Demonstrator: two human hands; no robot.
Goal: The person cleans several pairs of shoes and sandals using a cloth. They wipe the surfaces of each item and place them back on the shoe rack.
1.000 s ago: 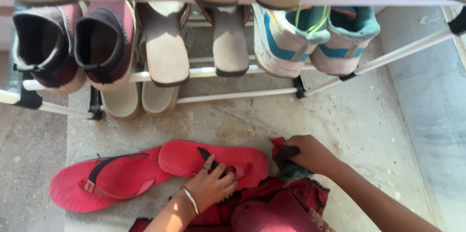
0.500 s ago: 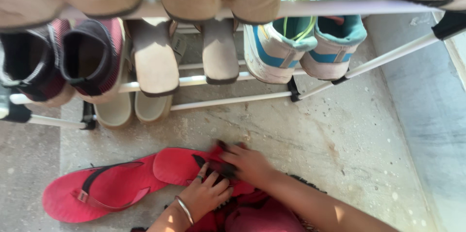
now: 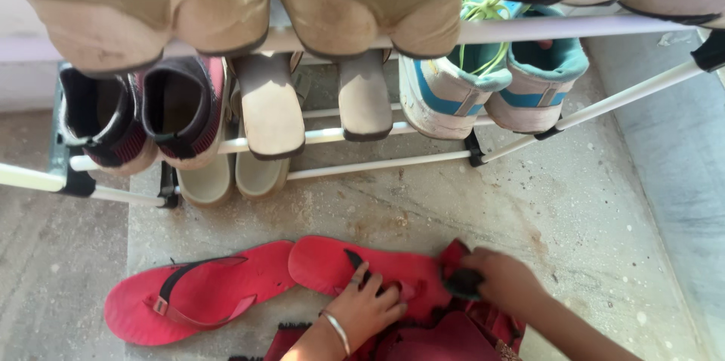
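Two red flat sandals with dark straps lie on the stone floor. One sandal (image 3: 204,293) is at the left, apart from my hands. My left hand (image 3: 370,308), with a bangle on the wrist, grips the other sandal (image 3: 325,263) at its strap. My right hand (image 3: 506,279) is at that sandal's right end, shut on a small dark cloth (image 3: 461,284) that rests against the sole. Red clothing (image 3: 453,334) lies under both arms at the bottom edge.
A white-tube shoe rack (image 3: 377,165) stands just beyond the sandals. It holds black and red sneakers (image 3: 143,115), tan sandals (image 3: 272,112), blue and white sneakers (image 3: 483,89), and beige shoes (image 3: 204,6) on the top rail. Paler floor (image 3: 672,180) runs along the right.
My right hand with the cloth swept left across the sandal and has come back to its right end. My left hand stayed on the strap. The camera moved closer.
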